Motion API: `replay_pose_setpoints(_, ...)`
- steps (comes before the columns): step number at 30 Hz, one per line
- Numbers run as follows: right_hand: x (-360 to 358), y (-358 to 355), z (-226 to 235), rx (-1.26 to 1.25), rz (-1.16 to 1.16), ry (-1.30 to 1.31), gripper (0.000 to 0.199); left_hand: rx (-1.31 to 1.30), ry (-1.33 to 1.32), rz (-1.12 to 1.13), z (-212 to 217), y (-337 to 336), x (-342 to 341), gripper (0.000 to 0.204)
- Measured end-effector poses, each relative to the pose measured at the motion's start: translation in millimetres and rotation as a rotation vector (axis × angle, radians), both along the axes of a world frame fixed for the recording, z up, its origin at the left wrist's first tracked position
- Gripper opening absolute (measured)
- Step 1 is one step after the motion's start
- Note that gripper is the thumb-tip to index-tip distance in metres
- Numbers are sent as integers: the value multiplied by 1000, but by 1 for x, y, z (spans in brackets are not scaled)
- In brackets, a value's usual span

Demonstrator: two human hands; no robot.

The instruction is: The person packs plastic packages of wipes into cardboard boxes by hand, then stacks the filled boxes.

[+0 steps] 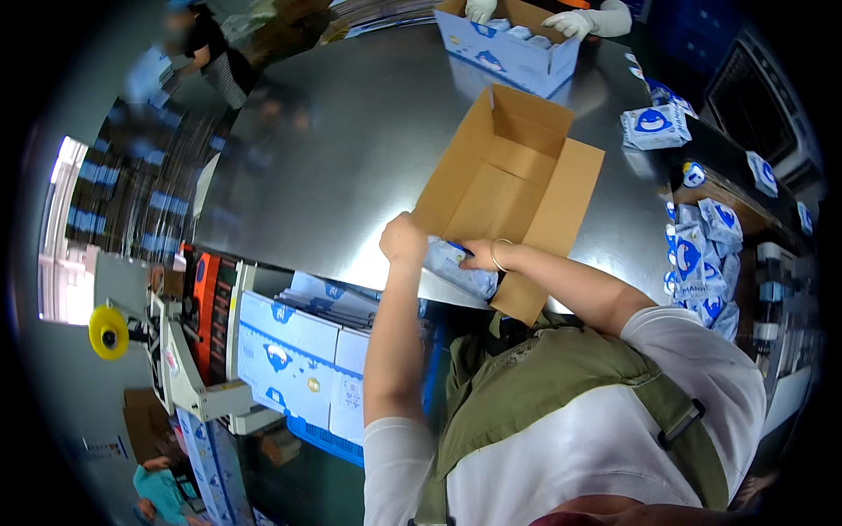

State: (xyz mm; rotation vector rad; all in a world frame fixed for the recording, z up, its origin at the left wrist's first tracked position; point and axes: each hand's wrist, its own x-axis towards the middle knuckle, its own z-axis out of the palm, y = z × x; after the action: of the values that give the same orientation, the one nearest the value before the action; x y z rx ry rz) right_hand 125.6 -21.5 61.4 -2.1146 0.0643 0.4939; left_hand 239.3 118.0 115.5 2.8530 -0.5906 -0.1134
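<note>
An open brown cardboard carton [495,180] lies on the metal table in front of me, its flaps spread. My left hand [404,238] is closed at the carton's near left corner, fingers wrapped round the edge of its wall. At the carton's near end, a white-and-blue soft packet [465,270] lies tilted. My right hand [481,254], with a bangle at the wrist, grips this packet from above; its fingertips are partly hidden.
A co-worker's gloved hands [570,24] work at a filled printed carton [495,54] at the far side. Loose packets [656,125] lie right, with a packet-filled bin [706,259] below. Folded cartons [294,337] stand in a blue crate [324,441] left, beside a machine [197,351].
</note>
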Motion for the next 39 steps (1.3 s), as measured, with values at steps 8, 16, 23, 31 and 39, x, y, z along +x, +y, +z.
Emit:
replay_pose_setpoints(8, -153, -99, 1, -595, -599, -491, 60, 177, -52, 89, 33, 11, 60, 32)
replay_pose_setpoints(16, -268, -146, -76, -592, -645, -132, 64, -517, -239, -625, 47, -132, -67, 29)
replay_pose_setpoints(23, -275, -414, -3, -1300, -1004, -319, 81, 171, 467, -432, -128, -137, -150, 107)
replay_pose_setpoints(31, -202, -563, 84, -1249, -586, 74, 90, 336, 281, -452, -162, -79, -136, 117)
replay_pose_setpoints(39, -122, -543, 30, -879, -651, -275, 60, 263, 242, -487, -144, -86, -138, 116)
